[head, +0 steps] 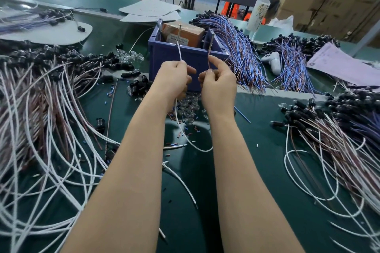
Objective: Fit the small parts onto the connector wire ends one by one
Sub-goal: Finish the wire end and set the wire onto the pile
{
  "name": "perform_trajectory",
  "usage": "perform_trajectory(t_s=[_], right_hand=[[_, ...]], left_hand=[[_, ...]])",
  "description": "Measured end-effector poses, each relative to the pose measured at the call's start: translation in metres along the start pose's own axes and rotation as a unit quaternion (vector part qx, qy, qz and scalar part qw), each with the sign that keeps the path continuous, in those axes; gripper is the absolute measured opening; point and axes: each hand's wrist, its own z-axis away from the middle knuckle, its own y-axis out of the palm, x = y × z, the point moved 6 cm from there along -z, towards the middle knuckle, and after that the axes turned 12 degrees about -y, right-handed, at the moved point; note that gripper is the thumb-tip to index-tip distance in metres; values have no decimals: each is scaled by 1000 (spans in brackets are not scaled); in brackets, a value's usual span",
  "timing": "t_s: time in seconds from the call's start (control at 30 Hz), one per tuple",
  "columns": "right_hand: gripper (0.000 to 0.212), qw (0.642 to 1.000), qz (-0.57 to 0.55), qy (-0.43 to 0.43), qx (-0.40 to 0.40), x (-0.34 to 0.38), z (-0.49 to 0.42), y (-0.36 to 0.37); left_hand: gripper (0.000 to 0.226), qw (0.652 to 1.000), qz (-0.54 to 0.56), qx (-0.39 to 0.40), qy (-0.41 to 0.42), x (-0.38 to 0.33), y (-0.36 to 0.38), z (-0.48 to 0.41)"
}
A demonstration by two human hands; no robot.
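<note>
Two bare forearms reach in from the bottom edge and meet above the green table [257,170], the hands close together but not touching.

The left hand [172,80] is curled around a white wire [178,47], pinching it at the fingertips. The wire stands nearly upright out of the fist, its bare metal end against the view of the blue bin [164,55]. Its lower length drops under the wrist and loops across the table.

The right hand [219,86] pinches a brown wire [210,51] between thumb and curled fingers, with the index finger lifted beside it. This wire also points upward, tilted slightly right. Something tiny sits at the pinch – too small to make out.

Beneath the hands, just in front of the bin, lies a scatter of small clear parts [189,107], with coloured sleeve bits strewn nearer the camera. A cardboard box [185,33] sits inside the bin.

To the left spreads a tangle of white and brown wires [51,129] ending in black connectors. Right of the bin fans a blue-and-brown wire bundle [240,53], and beside that lies a white game controller [272,62]. More black-capped wires [349,104] heap at the right edge – a pale paper sheet [339,65] lies behind them, and a bottle [260,6] stands farther back.
</note>
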Motion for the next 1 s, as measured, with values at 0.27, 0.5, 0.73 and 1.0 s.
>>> perform_trajectory(t_s=[0.27,0.5,0.73,1.0], right_hand=[[38,999,42,-13,-7,9,3,2],[38,999,48,-12,-17,10,5,1],[37,999,38,3,-18,4,5,-1],[38,999,39,5,-15,4,4,-1]], left_hand=[[36,999,34,9,-9,1,1,0],[36,1000,13,1,-3,0,2,0],[37,1000,2,2,1,-1,3,0],[37,1000,19,5,1,-1,2,-1]])
